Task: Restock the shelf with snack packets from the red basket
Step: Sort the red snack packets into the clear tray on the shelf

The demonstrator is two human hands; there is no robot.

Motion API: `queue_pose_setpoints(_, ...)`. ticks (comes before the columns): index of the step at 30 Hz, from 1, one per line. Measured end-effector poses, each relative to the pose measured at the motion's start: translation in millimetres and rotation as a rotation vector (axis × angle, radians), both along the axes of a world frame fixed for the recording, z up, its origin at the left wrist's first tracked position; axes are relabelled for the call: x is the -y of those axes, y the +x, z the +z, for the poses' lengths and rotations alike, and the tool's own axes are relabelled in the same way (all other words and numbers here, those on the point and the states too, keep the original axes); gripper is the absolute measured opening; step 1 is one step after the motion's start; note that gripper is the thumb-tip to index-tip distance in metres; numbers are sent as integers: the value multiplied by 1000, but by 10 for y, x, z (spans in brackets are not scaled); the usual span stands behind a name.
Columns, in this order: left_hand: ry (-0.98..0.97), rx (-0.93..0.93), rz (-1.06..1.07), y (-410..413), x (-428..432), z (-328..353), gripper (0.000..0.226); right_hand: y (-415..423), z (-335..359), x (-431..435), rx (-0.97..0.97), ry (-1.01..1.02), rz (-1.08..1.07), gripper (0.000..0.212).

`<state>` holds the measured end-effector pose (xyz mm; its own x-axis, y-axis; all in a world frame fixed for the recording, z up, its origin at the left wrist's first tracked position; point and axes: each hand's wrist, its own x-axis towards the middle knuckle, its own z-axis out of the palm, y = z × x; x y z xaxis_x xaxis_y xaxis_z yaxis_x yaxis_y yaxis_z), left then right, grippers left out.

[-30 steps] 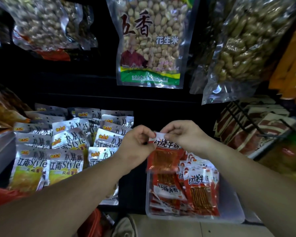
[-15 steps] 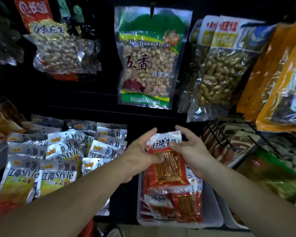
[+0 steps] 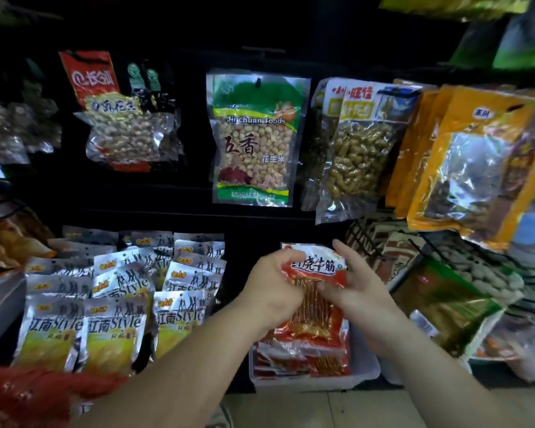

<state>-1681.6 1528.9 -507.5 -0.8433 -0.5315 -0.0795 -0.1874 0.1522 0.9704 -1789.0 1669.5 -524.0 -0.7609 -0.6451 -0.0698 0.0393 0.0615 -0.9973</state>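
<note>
I was at the placing step. Both hands held one red snack packet [image 3: 314, 293] with a clear window of brown strips, upright just above the clear plastic tray [image 3: 366, 370] on the bottom of the black shelf [image 3: 198, 211]. The left hand [image 3: 271, 293] had its fingers curled round the packet's left edge. The right hand [image 3: 360, 293] gripped the right edge with its fingers bent over the front and its thumb sticking up. The tray already held a stack of matching red packets, lying flat and overlapping.

As I judged it, the next move called for lowering this packet onto the stack, squaring it with the others, and letting go without dragging the top ones forward over the low front wall.

The red basket [image 3: 28, 395] sat blurred at the lower left corner, below my left forearm, and I couldn't tell what was in it. Silver-and-yellow foil packets [image 3: 112, 332] filled the bay to the left, well apart from the tray. A green-topped clear bag of peanuts [image 3: 254, 140] hung above, and a black wire rack [image 3: 414, 251] stood near my right hand; I reckoned that was the likeliest thing to catch on.
</note>
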Motion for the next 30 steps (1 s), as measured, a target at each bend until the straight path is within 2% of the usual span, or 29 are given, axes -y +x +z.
queue_pose_setpoints(3, 10, -67, -23, 64, -51, -73, 61, 89, -149, -122, -68, -113, -109, 77)
queue_pose_setpoints(5, 76, -71, -100, 106, 9, -64, 74, 78, -174, -147, -116, -147, -121, 87)
queue_pose_setpoints(7, 76, 0, -213, 150, 62, -46, 83, 45, -156, -169, -183, -133, -116, 84)
queue_pose_setpoints(9, 55, 49, -237, 176, 104, -28, 76, 3, -135, -193, -136, -147, -83, 66)
queue_pose_setpoints(11, 90, 9, -187, 164, 141, -13, 59, -38, -143, -215, -20, -122, 31, 52)
queue_pose_setpoints(13, 55, -37, -112, 129, 172, -26, 46, -88, -161, -246, 76, -47, 208, 63)
queue_pose_setpoints(15, 41, -68, -71, 93, 201, -56, 43, -137, -182, -242, 120, -18, 298, 79)
queue_pose_setpoints(17, 97, -64, -103, 77, 223, -85, 48, -153, -190, -205, 105, -23, 263, 85)
queue_pose_setpoints(20, 196, -26, -199, 49, 223, -96, 70, -169, -200, -128, 86, -49, 92, 81)
queue_pose_setpoints(22, 196, -23, -192, 26, 223, -101, 75, -211, -202, -112, 94, -74, 48, 79)
queue_pose_setpoints(26, 97, 10, -110, 24, 246, -140, 74, -216, -175, -135, 105, -99, 228, 90)
queue_pose_setpoints(30, -310, 29, -36, 40, 253, -169, 65, -109, -131, -106, -57, -54, 168, 97)
